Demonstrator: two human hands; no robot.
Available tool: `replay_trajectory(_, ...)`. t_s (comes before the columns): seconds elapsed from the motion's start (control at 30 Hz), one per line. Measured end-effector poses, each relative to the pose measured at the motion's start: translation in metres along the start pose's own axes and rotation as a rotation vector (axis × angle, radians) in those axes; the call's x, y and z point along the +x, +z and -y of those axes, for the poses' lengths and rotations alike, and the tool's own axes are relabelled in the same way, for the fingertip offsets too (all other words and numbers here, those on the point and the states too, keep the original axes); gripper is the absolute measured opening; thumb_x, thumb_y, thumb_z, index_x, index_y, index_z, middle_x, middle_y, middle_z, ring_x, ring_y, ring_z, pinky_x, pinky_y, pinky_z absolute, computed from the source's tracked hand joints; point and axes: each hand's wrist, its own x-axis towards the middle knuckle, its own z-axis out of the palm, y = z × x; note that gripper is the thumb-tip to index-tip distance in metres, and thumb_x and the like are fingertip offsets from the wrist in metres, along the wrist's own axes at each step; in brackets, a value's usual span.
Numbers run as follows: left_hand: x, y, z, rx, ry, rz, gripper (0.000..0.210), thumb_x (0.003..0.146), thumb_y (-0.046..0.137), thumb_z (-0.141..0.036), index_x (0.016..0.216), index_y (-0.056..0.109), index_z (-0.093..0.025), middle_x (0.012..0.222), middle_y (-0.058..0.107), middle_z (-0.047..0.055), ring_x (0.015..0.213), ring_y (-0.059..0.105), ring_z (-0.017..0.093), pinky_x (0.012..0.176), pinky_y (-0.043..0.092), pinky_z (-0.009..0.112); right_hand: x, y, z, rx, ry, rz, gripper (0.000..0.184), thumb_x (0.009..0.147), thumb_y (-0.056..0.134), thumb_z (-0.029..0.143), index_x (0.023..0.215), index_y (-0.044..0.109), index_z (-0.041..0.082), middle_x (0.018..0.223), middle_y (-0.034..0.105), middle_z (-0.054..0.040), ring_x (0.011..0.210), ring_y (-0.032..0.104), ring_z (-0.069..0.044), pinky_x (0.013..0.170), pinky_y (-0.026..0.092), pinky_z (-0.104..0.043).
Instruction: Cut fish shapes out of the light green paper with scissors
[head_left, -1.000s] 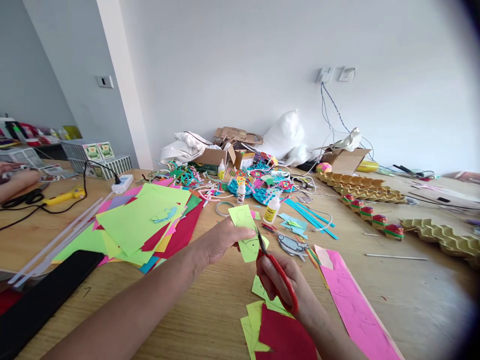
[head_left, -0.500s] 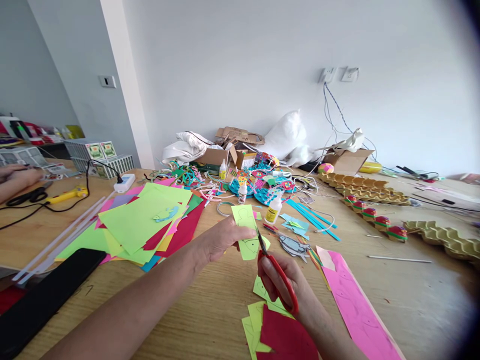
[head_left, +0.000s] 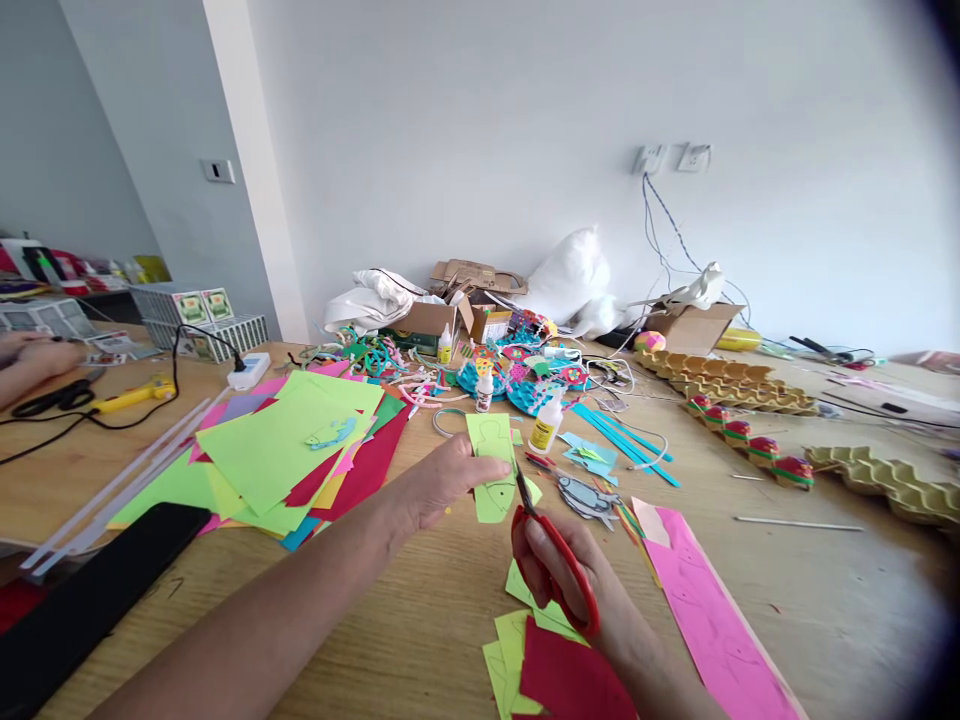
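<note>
With our left hand (head_left: 448, 478) we pinch a lime-green paper strip (head_left: 491, 495), well in from the bench's (head_left: 409, 590) far edge, while our right hand (head_left: 600, 575) holds red-handled scissors (head_left: 568, 553) beside it. A yellow-labelled squeeze bottle (head_left: 545, 425) stands just beyond; egg-carton strips (head_left: 705, 378) lie toward the far edge.

The left hand (head_left: 446, 478) hides part of the green paper (head_left: 491, 505) here, pink paper (head_left: 724, 625) runs off the bottom edge, bottle label (head_left: 541, 434) too small to read!
</note>
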Motion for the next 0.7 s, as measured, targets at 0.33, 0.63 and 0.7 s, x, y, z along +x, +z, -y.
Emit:
replay_trajectory(0.33,0.0001,-0.0016,0.001,0.005,0.027,0.012,0.017,0.064,0.06,-0.026,0.074,0.052,-0.015,0.063,0.052,-0.004,0.056,0.047,0.009,0.054,0.036,0.022,-0.0025,0.0002,0.0058,-0.046,-0.004,0.027,0.043,0.081,0.039,0.056,0.056,0.043,0.022,0.042,0.039,0.0058,0.037,0.035,-0.01,0.039,0.027,-0.024)
replay_trajectory(0.63,0.001,0.0024,0.0024,0.024,0.019,0.016,0.016,0.065,0.058,-0.025,0.076,0.054,-0.015,0.074,0.062,0.002,0.07,0.057,0.016,0.062,0.04,0.025,-0.0023,-0.0002,0.0051,-0.038,-0.007,0.027,0.043,0.082,0.038,0.057,0.058,0.044,0.021,0.043,0.04,0.0061,0.038,0.034,-0.009,0.04,0.027,-0.023)
replay_trajectory(0.7,0.0011,0.0026,0.0017,0.025,0.019,0.015,0.015,0.065,0.058,-0.025,0.076,0.054,-0.016,0.074,0.062,0.002,0.07,0.057,0.015,0.061,0.04,0.024,-0.0021,-0.0003,0.0049,-0.037,-0.003,0.026,0.044,0.081,0.038,0.057,0.058,0.044,0.021,0.043,0.04,0.0061,0.038,0.035,-0.009,0.04,0.028,-0.023)
